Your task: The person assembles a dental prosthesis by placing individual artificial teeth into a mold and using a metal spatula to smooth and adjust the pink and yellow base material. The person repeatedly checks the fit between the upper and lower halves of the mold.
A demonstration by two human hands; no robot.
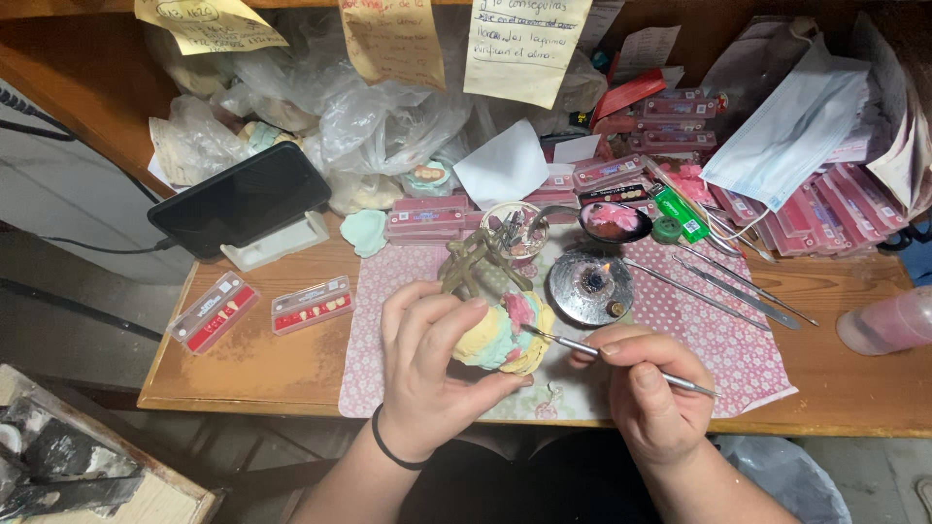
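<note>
The left hand [427, 374] grips the dental model [500, 335] above the near worktop [262, 364] while the right hand [650, 388] pinches the thin metal tool [602, 352] (its tip touches the pink wax), so small, steady strokes seem best.

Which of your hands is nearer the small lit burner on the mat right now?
Right. The right hand, holding a thin metal instrument, sits just below the burner. The left hand, gripping the dental model, is further off, below-left of it.
</note>
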